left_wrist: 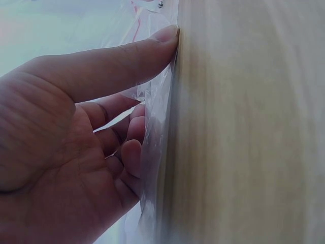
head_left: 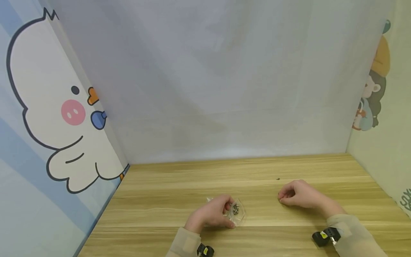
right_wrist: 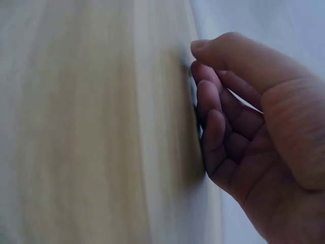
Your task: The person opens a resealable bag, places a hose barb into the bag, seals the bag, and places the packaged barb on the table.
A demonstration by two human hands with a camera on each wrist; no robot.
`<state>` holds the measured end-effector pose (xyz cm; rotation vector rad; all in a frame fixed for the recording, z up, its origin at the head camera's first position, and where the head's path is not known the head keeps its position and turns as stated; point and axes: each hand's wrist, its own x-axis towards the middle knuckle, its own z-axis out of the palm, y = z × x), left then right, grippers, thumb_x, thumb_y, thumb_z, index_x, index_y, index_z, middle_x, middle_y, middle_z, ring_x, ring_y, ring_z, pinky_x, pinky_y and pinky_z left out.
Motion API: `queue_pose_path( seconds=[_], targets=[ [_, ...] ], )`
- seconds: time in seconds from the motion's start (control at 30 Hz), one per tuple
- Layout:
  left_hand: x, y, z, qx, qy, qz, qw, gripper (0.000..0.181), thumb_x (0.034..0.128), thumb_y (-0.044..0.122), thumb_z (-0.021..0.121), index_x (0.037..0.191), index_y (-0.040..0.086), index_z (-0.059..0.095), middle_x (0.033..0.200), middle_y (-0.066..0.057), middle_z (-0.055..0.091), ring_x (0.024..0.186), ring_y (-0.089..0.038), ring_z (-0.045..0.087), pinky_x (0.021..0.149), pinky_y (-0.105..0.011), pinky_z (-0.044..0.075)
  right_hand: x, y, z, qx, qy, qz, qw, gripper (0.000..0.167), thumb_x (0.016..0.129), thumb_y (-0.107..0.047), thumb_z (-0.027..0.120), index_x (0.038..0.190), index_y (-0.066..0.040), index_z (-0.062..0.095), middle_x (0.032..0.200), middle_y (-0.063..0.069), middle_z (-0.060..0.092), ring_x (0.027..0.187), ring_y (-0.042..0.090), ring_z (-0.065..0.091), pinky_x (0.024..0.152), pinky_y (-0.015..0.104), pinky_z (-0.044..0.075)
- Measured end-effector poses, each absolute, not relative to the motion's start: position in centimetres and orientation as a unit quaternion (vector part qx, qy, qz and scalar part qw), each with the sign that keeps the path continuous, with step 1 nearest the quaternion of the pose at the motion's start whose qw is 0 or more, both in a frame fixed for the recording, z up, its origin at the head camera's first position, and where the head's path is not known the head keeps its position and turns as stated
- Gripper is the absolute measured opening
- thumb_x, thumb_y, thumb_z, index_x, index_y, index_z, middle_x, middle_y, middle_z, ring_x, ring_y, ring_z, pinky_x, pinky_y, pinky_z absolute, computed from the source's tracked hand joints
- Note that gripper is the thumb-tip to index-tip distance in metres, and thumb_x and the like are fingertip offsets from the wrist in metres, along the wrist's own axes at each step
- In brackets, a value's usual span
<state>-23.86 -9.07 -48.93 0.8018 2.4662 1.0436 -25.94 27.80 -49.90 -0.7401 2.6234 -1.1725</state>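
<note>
My left hand holds a clear plastic bag on the table, its thumb pressing the bag's near side. A small heap of dark, shiny metal pieces, which look like screws, lies inside the bag. The left wrist view shows the thumb on the crinkled film and one metal piece at the top. To the right, my right hand rests low on the tabletop, fingers curled and thumb near the index fingertip. A tiny dark piece shows blurred at those fingertips. Another small dark piece lies beyond them.
The wood-grain table meets a hanging white cloth at its back edge. Printed cartoon panels stand on the left and right. Each wrist carries a small black camera.
</note>
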Motion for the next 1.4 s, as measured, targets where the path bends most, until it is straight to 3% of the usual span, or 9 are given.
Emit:
queue_pose_path(
  seconds=[0.23,0.8,1.4],
  targets=[
    [-23.8,-9.0,-48.8,0.280,0.869,0.369,0.172,0.054,0.0731,0.002,0.097,0.113,0.009,0.062,0.097,0.000,0.056,0.085,-0.010,0.050,0.078,-0.025,0.045,-25.8,28.1,-49.7,-0.237,0.872,-0.417,0.101,0.010,0.093,-0.016,0.083,0.100,-0.009,0.080,0.094,-0.003,0.075,0.083,0.007,0.066,0.075,0.025,0.056],
    [-23.8,-9.0,-49.0,0.282,0.873,0.359,0.170,0.054,0.0735,0.004,0.097,0.114,0.009,0.062,0.097,0.000,0.056,0.085,-0.009,0.050,0.079,-0.024,0.046,-25.4,27.5,-49.1,-0.249,0.882,-0.392,0.078,0.009,0.095,-0.020,0.082,0.101,-0.013,0.080,0.095,-0.007,0.075,0.085,0.006,0.066,0.075,0.027,0.056],
    [-23.9,-9.1,-48.9,0.273,0.868,0.374,0.179,0.056,0.0719,0.003,0.097,0.115,0.010,0.062,0.097,0.002,0.056,0.087,-0.010,0.051,0.079,-0.025,0.046,-24.9,21.4,-48.6,-0.326,0.852,-0.403,0.078,0.004,0.093,-0.013,0.082,0.096,-0.014,0.081,0.086,-0.013,0.072,0.077,0.005,0.065,0.071,0.027,0.058]
  ],
)
